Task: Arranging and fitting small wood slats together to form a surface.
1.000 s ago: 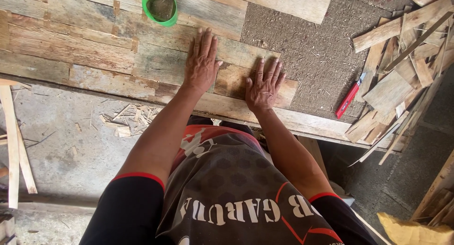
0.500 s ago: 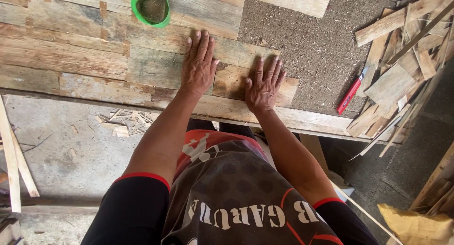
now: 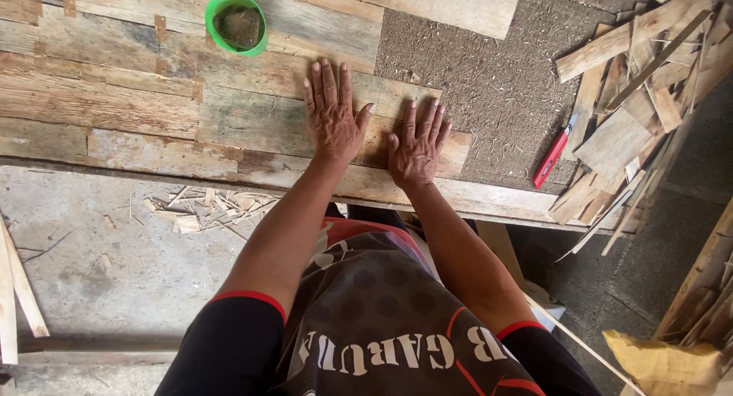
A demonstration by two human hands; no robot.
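My left hand [image 3: 333,115] lies flat, fingers spread, on a patchwork of weathered wooden veneer strips [image 3: 137,98] covering a board. My right hand [image 3: 416,148] presses flat beside it on a short brownish strip [image 3: 455,145] at the right end of the laid wood. Neither hand holds anything. Beyond the strips, to the right, the bare rough particle board [image 3: 473,83] shows.
A green round container [image 3: 236,22] with dark contents stands on the wood at the back. A red utility knife [image 3: 551,158] lies on the board at right, next to a heap of loose wood strips [image 3: 641,98]. Wood scraps [image 3: 202,209] litter the concrete floor below.
Both hands stay flat on the wood. The left hand has slid slightly back toward me; the view has shifted a little.
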